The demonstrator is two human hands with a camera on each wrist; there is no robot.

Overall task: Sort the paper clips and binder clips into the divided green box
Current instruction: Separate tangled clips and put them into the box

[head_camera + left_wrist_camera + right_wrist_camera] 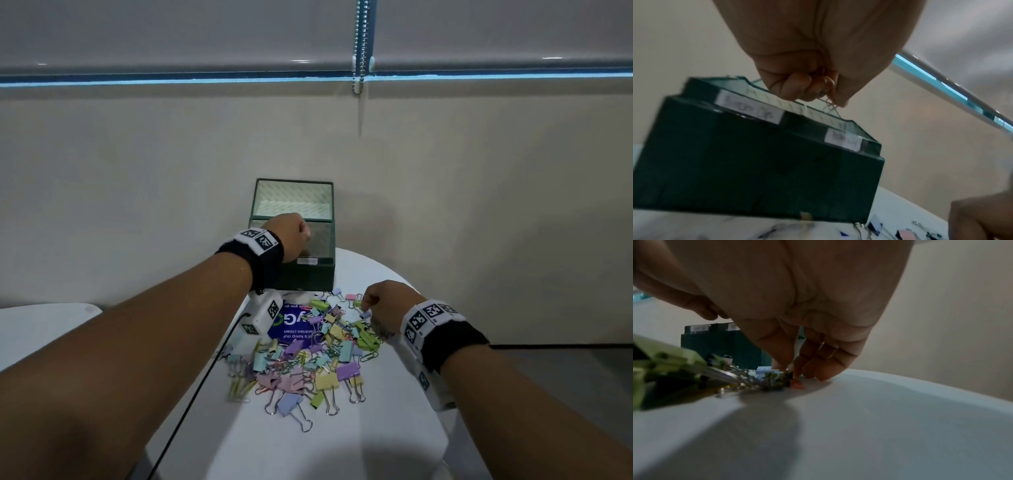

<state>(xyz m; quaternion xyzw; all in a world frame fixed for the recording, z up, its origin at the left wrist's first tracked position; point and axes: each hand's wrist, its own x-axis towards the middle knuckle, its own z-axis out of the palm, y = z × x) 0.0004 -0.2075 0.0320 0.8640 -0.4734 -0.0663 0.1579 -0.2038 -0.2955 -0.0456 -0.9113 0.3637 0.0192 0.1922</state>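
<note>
The dark green divided box (308, 274) stands at the table's far edge with two open compartments. My left hand (306, 234) hovers as a fist over the near compartment. In the left wrist view the left hand (828, 97) pinches a few thin wire paper clips (831, 105) that dangle above the box (756, 162). A pile of pastel binder clips and paper clips (315, 353) lies in front of the box. My right hand (368, 305) reaches down at the pile's right edge. In the right wrist view its fingertips (818, 374) touch the table beside a red paper clip (797, 384); nothing is lifted.
The round white table (308, 445) carries a blue printed card (291, 329) partly under the pile. White labels (750, 108) sit on the box's rim. A black cable (191, 401) runs along my left forearm. A second white table (44, 325) stands at the left. A wall rises close behind.
</note>
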